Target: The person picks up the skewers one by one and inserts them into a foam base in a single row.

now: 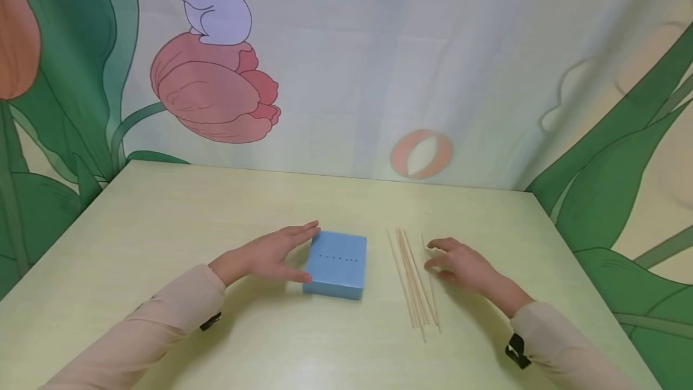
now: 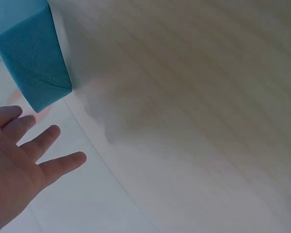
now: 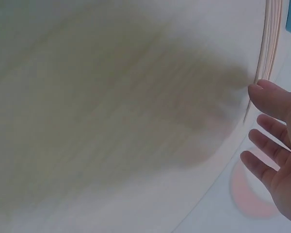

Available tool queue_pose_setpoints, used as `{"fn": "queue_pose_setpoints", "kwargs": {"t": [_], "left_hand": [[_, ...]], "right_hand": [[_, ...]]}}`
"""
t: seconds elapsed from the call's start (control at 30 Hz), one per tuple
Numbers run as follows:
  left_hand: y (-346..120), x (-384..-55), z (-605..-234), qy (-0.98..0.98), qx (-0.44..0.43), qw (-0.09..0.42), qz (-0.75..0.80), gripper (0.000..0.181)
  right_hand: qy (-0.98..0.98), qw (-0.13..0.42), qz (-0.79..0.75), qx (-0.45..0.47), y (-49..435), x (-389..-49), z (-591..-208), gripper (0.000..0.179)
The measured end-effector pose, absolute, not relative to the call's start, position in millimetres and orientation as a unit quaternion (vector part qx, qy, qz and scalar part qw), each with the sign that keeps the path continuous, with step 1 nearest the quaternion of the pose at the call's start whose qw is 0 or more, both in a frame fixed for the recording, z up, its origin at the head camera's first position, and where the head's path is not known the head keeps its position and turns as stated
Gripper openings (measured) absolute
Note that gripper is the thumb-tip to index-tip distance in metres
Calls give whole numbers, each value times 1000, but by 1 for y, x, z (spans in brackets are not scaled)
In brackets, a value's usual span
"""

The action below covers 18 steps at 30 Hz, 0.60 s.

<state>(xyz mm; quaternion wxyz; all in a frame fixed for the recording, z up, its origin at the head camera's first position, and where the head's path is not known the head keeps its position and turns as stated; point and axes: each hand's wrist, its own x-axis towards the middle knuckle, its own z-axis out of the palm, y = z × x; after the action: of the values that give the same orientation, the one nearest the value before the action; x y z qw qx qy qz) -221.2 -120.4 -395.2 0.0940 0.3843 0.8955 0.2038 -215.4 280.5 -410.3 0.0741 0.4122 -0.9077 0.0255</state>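
Note:
A blue foam block point(image 1: 335, 269) with a row of small holes across its top lies flat on the table. My left hand point(image 1: 278, 254) is at its left side, thumb by the near left corner and fingers by the far left corner. In the left wrist view the block point(image 2: 31, 53) stands beyond the spread fingers point(image 2: 63, 165). Several thin wooden sticks point(image 1: 414, 281) lie loosely side by side to the right of the block. Just right of them is my right hand point(image 1: 460, 263), its fingertips beside the outermost stick. The right wrist view shows the sticks point(image 3: 269, 43) past the thumb.
The pale table point(image 1: 243, 197) ends at a curtain point(image 1: 346, 77) printed with flowers, leaves and a white animal. Dark straps point(image 1: 518, 351) sit at both wrists, over beige sleeves.

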Motion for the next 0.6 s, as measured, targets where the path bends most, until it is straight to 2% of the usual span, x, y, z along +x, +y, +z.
{"fn": "queue_pose_setpoints", "kwargs": {"t": [0.13,0.27,0.47,0.6], "left_hand": [[-117,-222,-397,893,387,108,201,87],[-115,-221,-398,891,388,120,202,87],[-115,-223,-398,889,388,123,211,87],[-116,-223,-397,885,386,125,227,87]], "right_hand": [[-897,87,29,432,281,-216,-411,18],[-894,79,43,440,282,-213,-411,18],[-896,33,86,435,285,-213,-404,19],[-917,-7,123,380,289,-216,-402,14]]}}
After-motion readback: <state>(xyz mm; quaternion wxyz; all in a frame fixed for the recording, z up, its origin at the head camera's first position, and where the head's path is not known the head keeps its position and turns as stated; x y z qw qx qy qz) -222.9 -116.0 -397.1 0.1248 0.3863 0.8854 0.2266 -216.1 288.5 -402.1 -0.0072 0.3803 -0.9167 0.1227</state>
